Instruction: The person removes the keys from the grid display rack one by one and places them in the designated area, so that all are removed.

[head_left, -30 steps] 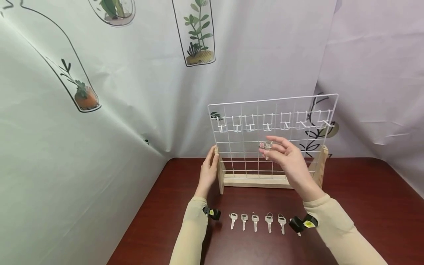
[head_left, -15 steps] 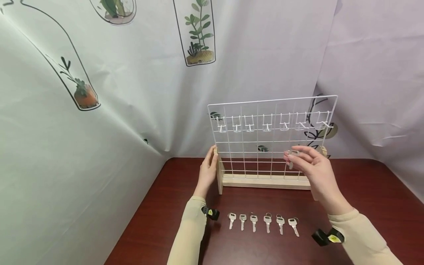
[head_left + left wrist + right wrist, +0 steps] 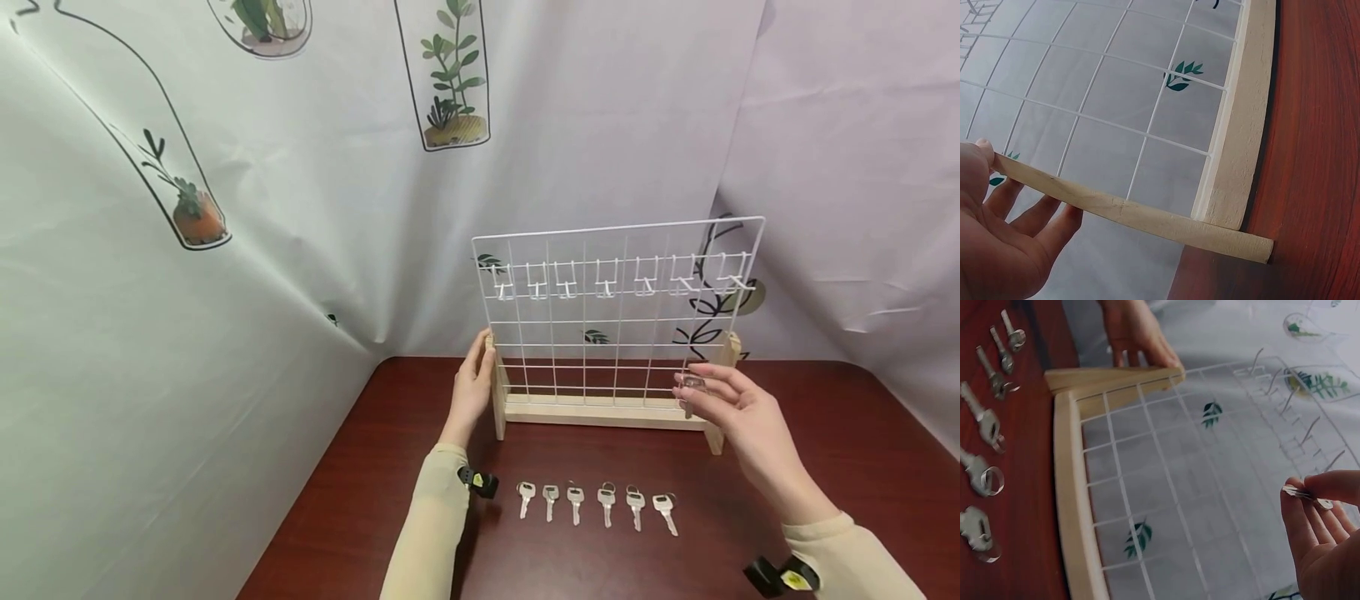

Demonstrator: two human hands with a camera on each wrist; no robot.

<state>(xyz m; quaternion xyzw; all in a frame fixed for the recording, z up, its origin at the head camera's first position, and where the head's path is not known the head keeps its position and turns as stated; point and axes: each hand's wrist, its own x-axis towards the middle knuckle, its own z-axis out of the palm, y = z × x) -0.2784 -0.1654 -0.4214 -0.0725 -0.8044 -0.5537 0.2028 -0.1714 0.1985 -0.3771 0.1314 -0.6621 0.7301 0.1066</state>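
Note:
A white wire grid rack on a wooden stand [image 3: 592,412] stands upright on the table. My left hand [image 3: 471,392] grips its left wooden side post [image 3: 1116,209]; in the left wrist view the thumb lies on one side of the post and fingers on the other. In front of the rack's lower right part, my right hand [image 3: 753,421] pinches a silver key [image 3: 1300,493] between thumb and fingers, partly hidden by them. It is apart from the grid. Several white hooks [image 3: 646,287] sit in a row along the grid's upper part, with no keys on them.
Several silver keys [image 3: 607,498], some with visible rings, lie in a row on the dark red table [image 3: 570,562] in front of the rack. A pale fabric backdrop [image 3: 322,167] printed with plants in jars hangs behind and to the left.
My right hand has moved right and down with the key, from the grid's middle to its lower right. The rightmost key on the table came into full view. My left hand stays put.

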